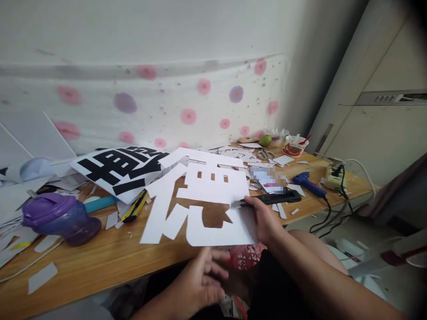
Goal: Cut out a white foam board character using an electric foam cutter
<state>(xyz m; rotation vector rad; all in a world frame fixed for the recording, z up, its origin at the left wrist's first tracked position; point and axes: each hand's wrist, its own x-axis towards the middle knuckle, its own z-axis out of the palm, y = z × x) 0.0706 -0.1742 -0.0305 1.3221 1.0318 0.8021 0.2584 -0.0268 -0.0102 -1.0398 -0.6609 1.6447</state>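
A large white cut-out paper character (200, 195) lies on the wooden table (100, 258), its near edge overhanging the table front. My right hand (265, 220) is closed on a black utility knife (270, 198), whose blade tip rests on the paper's right side. My left hand (203, 280) hovers below the paper's near edge, fingers loosely curled and apart, holding nothing.
A purple lidded cup (60, 218) stands at the left. A black-printed sheet (116, 169), a yellow-black cutter (135, 207) and paper scraps lie behind. Scissors (265, 154), a green fruit (265, 140), a red-white bowl (295, 146), a blue glue gun (308, 182) and a power strip (333, 175) sit at the right.
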